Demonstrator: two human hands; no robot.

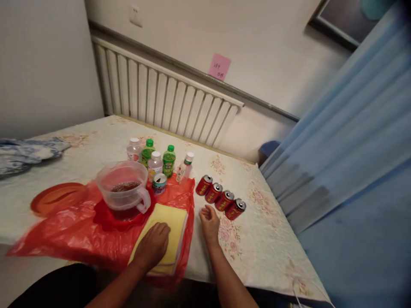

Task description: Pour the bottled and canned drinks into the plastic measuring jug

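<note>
My left hand (pixel 153 245) lies palm down on a folded yellow cloth (pixel 170 222), fingers flat and holding nothing. The cloth rests on a red plastic bag (pixel 64 233) spread over the table. My right hand (pixel 209 222) rests on the tablecloth just right of the bag, fingers loosely curled, with nothing in it. It is close to a row of several red drink cans (pixel 221 197), a little in front of them and not touching. A clear plastic pitcher (pixel 124 188) with dark liquid stands on the bag beyond the cloth.
Behind the pitcher stand several small bottles (pixel 160 160) with green and white caps, and a small tin (pixel 159 183). A red lid (pixel 58 197) lies at the left, a blue patterned cloth (pixel 25 153) further left. A radiator (pixel 167 100) lines the wall; a blue curtain (pixel 346 141) hangs at the right.
</note>
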